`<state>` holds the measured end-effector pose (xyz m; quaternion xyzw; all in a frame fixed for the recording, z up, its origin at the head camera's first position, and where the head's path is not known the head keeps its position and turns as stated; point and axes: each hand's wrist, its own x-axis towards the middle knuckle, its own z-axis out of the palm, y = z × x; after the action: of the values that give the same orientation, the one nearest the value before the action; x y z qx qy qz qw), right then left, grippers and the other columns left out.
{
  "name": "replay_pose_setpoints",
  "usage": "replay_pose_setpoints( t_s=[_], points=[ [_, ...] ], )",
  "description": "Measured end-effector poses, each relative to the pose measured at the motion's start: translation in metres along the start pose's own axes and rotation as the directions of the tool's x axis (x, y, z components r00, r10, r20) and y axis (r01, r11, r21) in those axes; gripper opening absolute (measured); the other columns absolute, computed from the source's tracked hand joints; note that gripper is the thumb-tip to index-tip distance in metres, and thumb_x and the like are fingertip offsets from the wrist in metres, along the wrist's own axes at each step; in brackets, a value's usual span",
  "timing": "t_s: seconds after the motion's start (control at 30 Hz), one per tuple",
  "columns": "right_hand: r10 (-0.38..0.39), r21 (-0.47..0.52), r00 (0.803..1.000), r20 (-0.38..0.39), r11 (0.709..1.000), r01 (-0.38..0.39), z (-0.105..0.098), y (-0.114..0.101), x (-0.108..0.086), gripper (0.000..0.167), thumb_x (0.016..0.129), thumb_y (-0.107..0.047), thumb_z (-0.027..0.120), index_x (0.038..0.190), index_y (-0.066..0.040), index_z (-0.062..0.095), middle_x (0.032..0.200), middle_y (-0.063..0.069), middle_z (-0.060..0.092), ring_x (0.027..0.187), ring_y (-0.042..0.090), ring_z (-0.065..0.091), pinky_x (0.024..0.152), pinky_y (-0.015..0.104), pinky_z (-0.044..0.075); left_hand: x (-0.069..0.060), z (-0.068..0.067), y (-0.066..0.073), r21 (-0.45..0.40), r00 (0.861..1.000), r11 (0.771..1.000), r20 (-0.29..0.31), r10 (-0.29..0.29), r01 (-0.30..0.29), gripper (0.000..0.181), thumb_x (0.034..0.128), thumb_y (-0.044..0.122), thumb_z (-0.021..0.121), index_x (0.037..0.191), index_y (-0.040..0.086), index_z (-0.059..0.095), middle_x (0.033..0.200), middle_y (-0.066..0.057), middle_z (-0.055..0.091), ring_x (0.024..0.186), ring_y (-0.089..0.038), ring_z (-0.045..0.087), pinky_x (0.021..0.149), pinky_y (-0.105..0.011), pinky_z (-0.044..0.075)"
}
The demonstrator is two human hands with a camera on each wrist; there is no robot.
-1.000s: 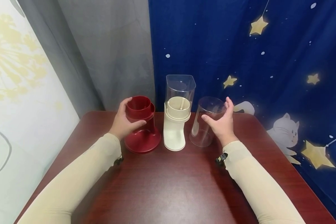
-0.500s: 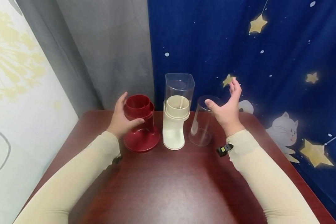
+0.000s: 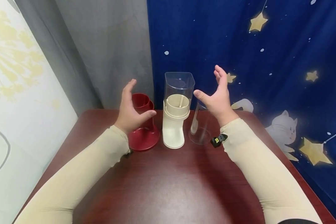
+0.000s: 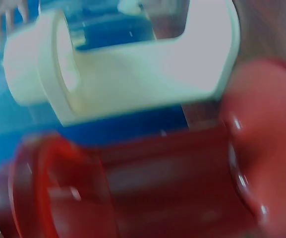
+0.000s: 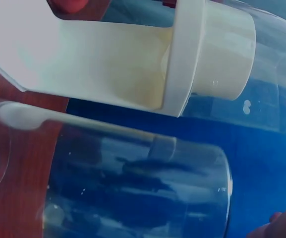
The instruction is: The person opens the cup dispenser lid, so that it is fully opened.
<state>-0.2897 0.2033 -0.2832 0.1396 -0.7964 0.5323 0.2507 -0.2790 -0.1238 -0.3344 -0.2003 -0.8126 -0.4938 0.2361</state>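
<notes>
A cream stand [image 3: 173, 133] with a round collar is in the middle of the head view, a clear rounded-square container [image 3: 182, 81] rising around its collar. To its left is a red stand [image 3: 145, 138] on a round base, partly hidden by my left hand [image 3: 132, 109]. That hand is raised with thumb and fingers spread, holding nothing. My right hand [image 3: 219, 99], likewise spread, hovers above a clear cylinder [image 3: 198, 126], covering part of its rim. A pale, spoon-like shape [image 5: 21, 115] shows at the cylinder's wall. Neither hand visibly touches anything.
The three items stand near the back edge of a dark red-brown table [image 3: 162, 186]. Behind it hang a grey curtain [image 3: 109, 46] and a blue curtain [image 3: 190, 37] with stars. A white patterned surface [image 3: 22, 93] lies to the left.
My right hand has lifted away from the clear cylinder, then shifted left. My left hand has moved up and right, off the red stand's side. The three items stay put.
</notes>
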Motion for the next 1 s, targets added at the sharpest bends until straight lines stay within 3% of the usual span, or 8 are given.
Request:
replay_pose_setpoints(
  t_s=[0.17, 0.37, 0.47, 0.6, 0.73, 1.0],
  points=[
    [0.015, -0.008, 0.998, 0.058, 1.000, -0.014, 0.007, -0.007, 0.007, 0.121, 0.069, -0.076, 0.084, 0.164, -0.034, 0.023, 0.173, -0.001, 0.026, 0.160, 0.014, 0.021, 0.130, 0.058, 0.018, -0.002, 0.020, 0.015, -0.071, 0.996, 0.994, 0.027, 0.087, -0.085, 0.118, 0.0753, 0.047, 0.090, 0.167, 0.018, 0.022, 0.173, 0.002, 0.024, 0.160, -0.018, 0.022, 0.126, -0.057, 0.031],
    [0.006, -0.013, 0.991, 0.131, 1.000, -0.004, 0.015, -0.009, 0.017, 0.124, 0.066, -0.081, 0.082, 0.164, -0.032, 0.025, 0.172, 0.003, 0.029, 0.160, 0.019, 0.026, 0.130, 0.054, 0.023, -0.006, 0.043, 0.024, -0.135, 0.993, 0.987, 0.067, 0.096, -0.086, 0.121, 0.0750, 0.033, 0.093, 0.168, 0.011, 0.018, 0.174, -0.005, 0.022, 0.161, -0.021, 0.022, 0.127, -0.053, 0.030],
    [0.015, -0.004, 0.983, 0.185, 1.000, -0.014, 0.019, -0.009, 0.022, 0.119, 0.070, -0.075, 0.085, 0.164, -0.033, 0.025, 0.172, 0.003, 0.029, 0.160, 0.024, 0.027, 0.129, 0.056, 0.025, -0.007, 0.053, 0.025, -0.156, 0.993, 0.986, 0.091, 0.072, -0.057, 0.123, 0.0745, 0.026, 0.093, 0.168, 0.011, 0.015, 0.175, -0.006, 0.021, 0.162, -0.022, 0.020, 0.128, -0.051, 0.029],
    [0.027, -0.008, 0.968, 0.251, 1.000, -0.026, 0.025, -0.012, 0.027, 0.106, 0.082, -0.050, 0.089, 0.164, -0.032, 0.025, 0.173, 0.005, 0.028, 0.160, 0.028, 0.028, 0.127, 0.059, 0.028, -0.007, 0.064, 0.025, -0.143, 0.989, 0.990, 0.145, 0.007, 0.014, 0.124, 0.0768, 0.033, 0.092, 0.169, 0.013, 0.012, 0.175, -0.005, 0.019, 0.162, -0.025, 0.019, 0.128, -0.054, 0.028],
    [0.040, -0.024, 0.952, 0.302, 0.999, -0.034, 0.031, -0.013, 0.031, 0.100, 0.085, -0.032, 0.089, 0.164, -0.031, 0.028, 0.173, 0.007, 0.028, 0.159, 0.026, 0.030, 0.125, 0.057, 0.033, -0.007, 0.072, 0.022, -0.128, 0.982, 0.988, 0.181, -0.059, 0.083, 0.124, 0.0784, 0.038, 0.091, 0.170, 0.015, 0.011, 0.176, -0.005, 0.017, 0.162, -0.027, 0.019, 0.127, -0.057, 0.029],
    [0.074, -0.009, 0.939, 0.337, 0.997, -0.075, 0.040, -0.017, 0.032, 0.101, 0.082, -0.025, 0.091, 0.163, -0.028, 0.031, 0.171, 0.010, 0.030, 0.154, 0.027, 0.039, 0.122, 0.049, 0.041, -0.004, 0.089, 0.010, -0.152, 0.972, 0.973, 0.188, -0.144, 0.173, 0.128, 0.0798, 0.036, 0.091, 0.170, 0.016, 0.003, 0.177, -0.007, 0.011, 0.163, -0.030, 0.015, 0.128, -0.054, 0.027]
  ],
)
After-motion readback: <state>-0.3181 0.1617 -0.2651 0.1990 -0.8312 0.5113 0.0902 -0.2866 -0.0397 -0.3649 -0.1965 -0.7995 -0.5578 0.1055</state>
